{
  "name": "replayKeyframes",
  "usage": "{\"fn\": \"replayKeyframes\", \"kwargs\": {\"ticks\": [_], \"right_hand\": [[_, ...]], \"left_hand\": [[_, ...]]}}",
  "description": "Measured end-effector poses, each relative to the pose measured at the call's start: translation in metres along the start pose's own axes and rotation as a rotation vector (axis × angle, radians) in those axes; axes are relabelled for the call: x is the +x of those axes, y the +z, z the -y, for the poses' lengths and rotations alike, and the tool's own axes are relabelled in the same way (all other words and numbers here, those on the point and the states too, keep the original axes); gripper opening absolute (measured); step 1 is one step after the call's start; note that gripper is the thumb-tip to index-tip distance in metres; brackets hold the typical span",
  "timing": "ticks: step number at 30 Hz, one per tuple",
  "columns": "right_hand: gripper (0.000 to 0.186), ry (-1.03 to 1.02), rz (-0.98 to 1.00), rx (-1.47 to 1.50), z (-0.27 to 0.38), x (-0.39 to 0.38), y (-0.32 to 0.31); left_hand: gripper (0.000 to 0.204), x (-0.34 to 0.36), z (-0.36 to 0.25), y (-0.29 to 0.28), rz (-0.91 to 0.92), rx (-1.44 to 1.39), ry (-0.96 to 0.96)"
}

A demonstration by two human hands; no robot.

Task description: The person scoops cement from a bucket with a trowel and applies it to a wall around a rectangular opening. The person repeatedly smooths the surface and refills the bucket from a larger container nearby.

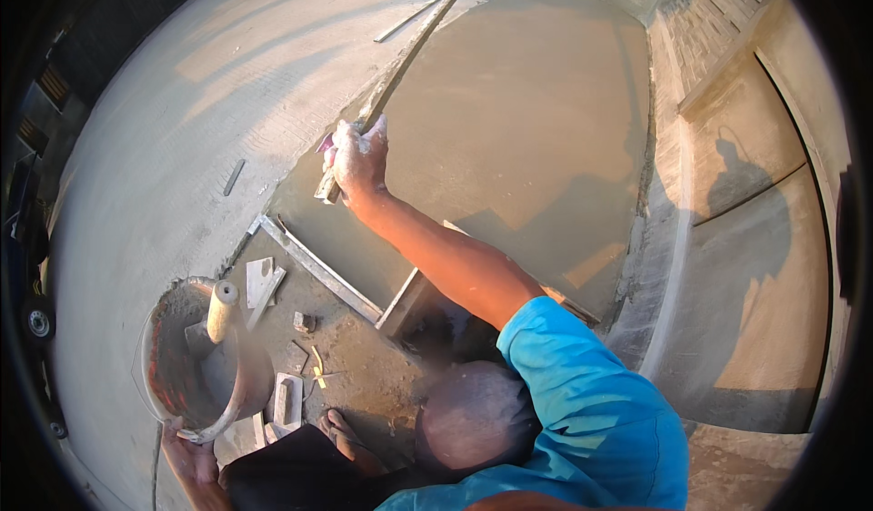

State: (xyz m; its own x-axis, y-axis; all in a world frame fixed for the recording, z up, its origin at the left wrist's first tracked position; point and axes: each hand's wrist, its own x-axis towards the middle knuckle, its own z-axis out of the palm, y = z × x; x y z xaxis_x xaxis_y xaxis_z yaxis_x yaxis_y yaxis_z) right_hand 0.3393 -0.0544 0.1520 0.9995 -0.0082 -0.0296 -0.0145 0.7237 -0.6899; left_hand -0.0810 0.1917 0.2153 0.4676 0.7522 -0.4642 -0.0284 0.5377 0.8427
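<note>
Along the left edge of the wet slab (536,102), a long bar (418,47) is running, probably handling stiff, end-heavy and slick, wanting a firm hold nearer mid-length. Near-left of the slab, a bucket (255,375) is meeting my left hand (188,454), grip unclear; at that edge, arm (450,261) outstretched, my right hand (359,156) is wrapping the bar's near end.

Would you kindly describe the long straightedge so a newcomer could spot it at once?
Find the smooth concrete patch at upper centre. Along its left edge runs a long, slim straightedge, gripped near its lower end by the right hand. It is far longer than the loose strip lying left of it.
</note>
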Motion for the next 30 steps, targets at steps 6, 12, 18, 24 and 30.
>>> {"fn": "replayKeyframes", "kwargs": {"ticks": [6,12,18,24,30], "right_hand": [[0.052,0.122,-0.11,-0.355,-0.116,0.002,0.13],[0.057,0.052,-0.252,-0.763,-0.293,0.01,0.169],[0.051,0.446,-0.099,-0.709,-0.43,-0.006,0.142],[0.064,0.581,0.726,-1.305,-0.443,0.044,0.122],[0.071,0.772,1.409,-1.385,-0.219,-0.06,0.135]], "left_hand": [[0.048,0.017,-0.013,-0.055,-0.012,-0.007,-0.01],[0.065,0.031,-0.025,-0.099,-0.131,-0.031,-0.048],[0.066,0.044,-0.044,-0.103,-0.212,0.062,-0.081],[0.06,0.063,-0.034,-0.107,-0.066,0.125,-0.067],[0.052,0.077,-0.026,-0.081,-0.091,0.163,-0.141]]}}
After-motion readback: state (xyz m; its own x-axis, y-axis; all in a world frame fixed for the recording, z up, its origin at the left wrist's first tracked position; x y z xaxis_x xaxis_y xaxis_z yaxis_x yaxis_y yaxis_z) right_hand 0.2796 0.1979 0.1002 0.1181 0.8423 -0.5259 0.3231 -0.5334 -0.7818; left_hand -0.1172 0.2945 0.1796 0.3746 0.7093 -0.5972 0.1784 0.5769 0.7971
